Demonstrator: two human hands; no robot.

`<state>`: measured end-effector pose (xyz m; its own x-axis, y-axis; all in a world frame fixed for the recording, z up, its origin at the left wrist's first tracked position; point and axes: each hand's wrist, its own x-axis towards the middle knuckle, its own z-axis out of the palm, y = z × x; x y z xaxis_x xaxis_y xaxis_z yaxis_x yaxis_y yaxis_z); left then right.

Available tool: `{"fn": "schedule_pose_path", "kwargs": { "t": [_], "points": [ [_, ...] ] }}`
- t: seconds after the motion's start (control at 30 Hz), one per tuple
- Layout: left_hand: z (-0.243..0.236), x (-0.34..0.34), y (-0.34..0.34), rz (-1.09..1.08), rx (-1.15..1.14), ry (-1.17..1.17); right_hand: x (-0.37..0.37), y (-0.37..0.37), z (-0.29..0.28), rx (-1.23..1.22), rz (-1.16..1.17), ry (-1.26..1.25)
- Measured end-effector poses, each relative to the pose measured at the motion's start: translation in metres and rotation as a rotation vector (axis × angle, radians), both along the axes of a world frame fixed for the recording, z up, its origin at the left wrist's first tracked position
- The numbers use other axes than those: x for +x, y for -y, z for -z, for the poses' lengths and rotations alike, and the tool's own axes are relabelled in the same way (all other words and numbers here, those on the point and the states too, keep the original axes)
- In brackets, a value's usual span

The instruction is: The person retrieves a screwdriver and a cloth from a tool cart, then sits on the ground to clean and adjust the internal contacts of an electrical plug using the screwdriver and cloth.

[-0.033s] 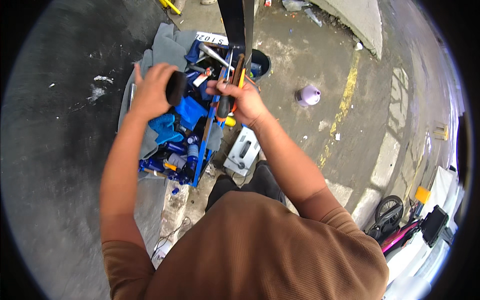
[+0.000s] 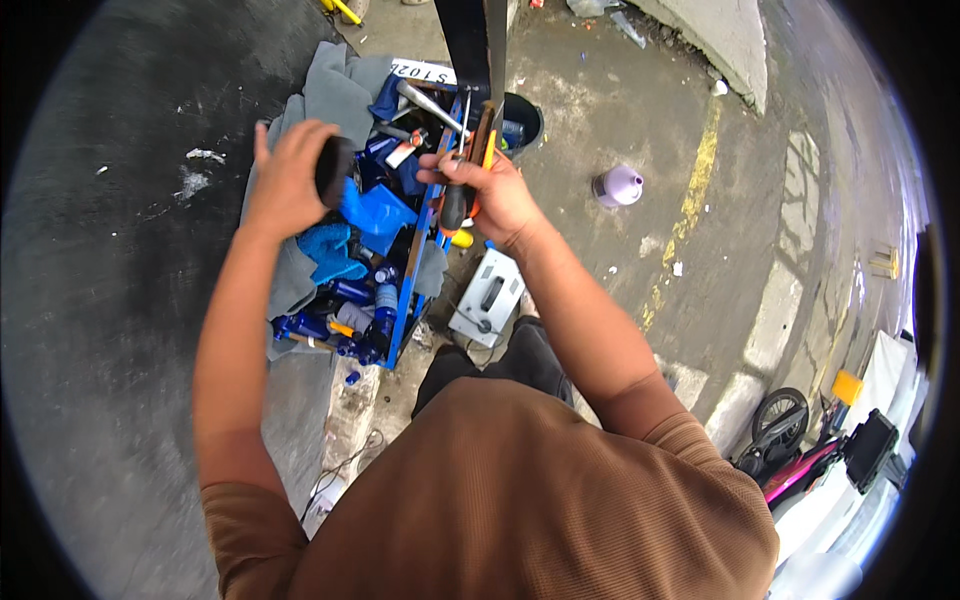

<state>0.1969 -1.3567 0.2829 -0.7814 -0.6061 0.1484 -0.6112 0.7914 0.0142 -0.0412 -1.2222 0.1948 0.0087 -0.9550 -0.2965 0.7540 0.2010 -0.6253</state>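
Observation:
My left hand [image 2: 284, 180] is over the left side of a blue-framed cart, closed around a black round object [image 2: 334, 172], like a short cylinder, whose kind I cannot make out. Over the cart's right edge, my right hand [image 2: 497, 195] grips a screwdriver [image 2: 454, 210] with a black and orange handle, its shaft pointing away from me. An orange-yellow piece [image 2: 490, 150] also shows by these fingers. Below my hands the cart holds a blue cloth [image 2: 378, 218], a brighter blue fluffy mitt [image 2: 330, 254] and several blue bottles [image 2: 385, 305].
A dark post [image 2: 468, 45] rises beyond the cart, with a black bucket [image 2: 525, 125] beside it. A grey-white boxy device [image 2: 487, 298] stands near my feet. A lilac bottle [image 2: 618, 187] is on the pavement to the right. Grey cloth [image 2: 340, 88] drapes the cart's far left.
My left hand has shifted slightly left with the black round object. My right hand has moved a little to the right, still holding the screwdriver.

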Motion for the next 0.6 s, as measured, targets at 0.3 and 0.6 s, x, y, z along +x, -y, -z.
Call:
{"fn": "schedule_pose_path", "kwargs": {
  "t": [0.3, 0.6],
  "points": [
    [0.003, 0.007, -0.008, 0.151, 0.056, 0.149, 0.021, 0.017, 0.011, -0.03, -0.266, 0.411],
    [0.016, 0.008, -0.023, 0.01, 0.045, 0.147, 0.042, 0.039, 0.016, 0.05, -0.393, 0.359]
  ]
}}
